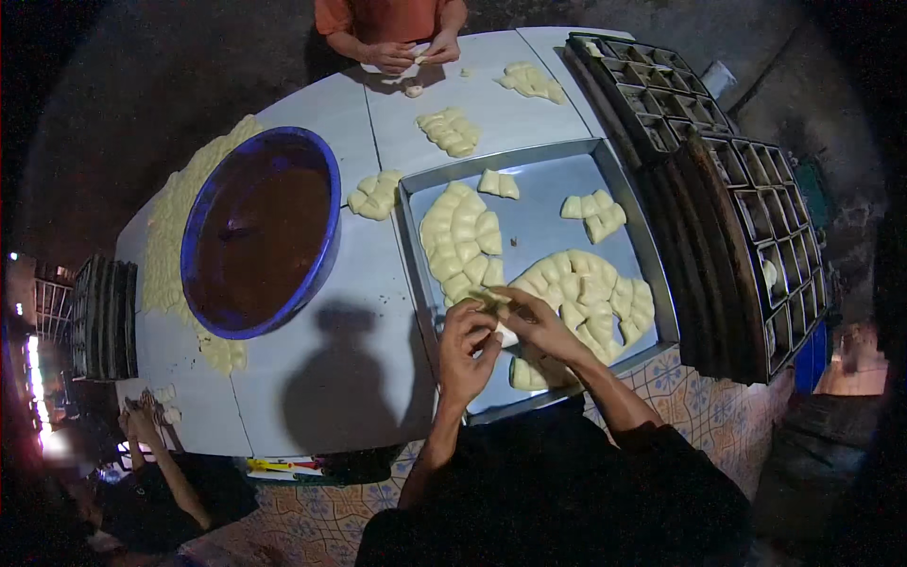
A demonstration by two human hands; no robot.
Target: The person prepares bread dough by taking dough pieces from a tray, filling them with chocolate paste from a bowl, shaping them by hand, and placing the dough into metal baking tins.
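Note:
My left hand (pixel 466 350) and my right hand (pixel 543 328) meet over the near edge of a shallow metal tray (pixel 540 213). Between their bent fingers is a small pale dough piece (pixel 506 334), partly hidden by the fingers. Inside the tray, a curved cluster of dough pieces (pixel 455 231) lies along the left side. Another large dough cluster (pixel 590 288) spreads beside my right hand. Smaller groups of dough (pixel 499 184) rest farther back, and some dough (pixel 531 373) lies under my right wrist.
A blue tub (pixel 334 194) of brown filling (pixel 260 246) stands left of the tray, by a broad sheet of dough pieces (pixel 162 250). Stacked metal baking moulds (pixel 746 217) border the right. Across the table, a person in orange (pixel 402 52) handles dough; another person's hands (pixel 142 425) work lower left.

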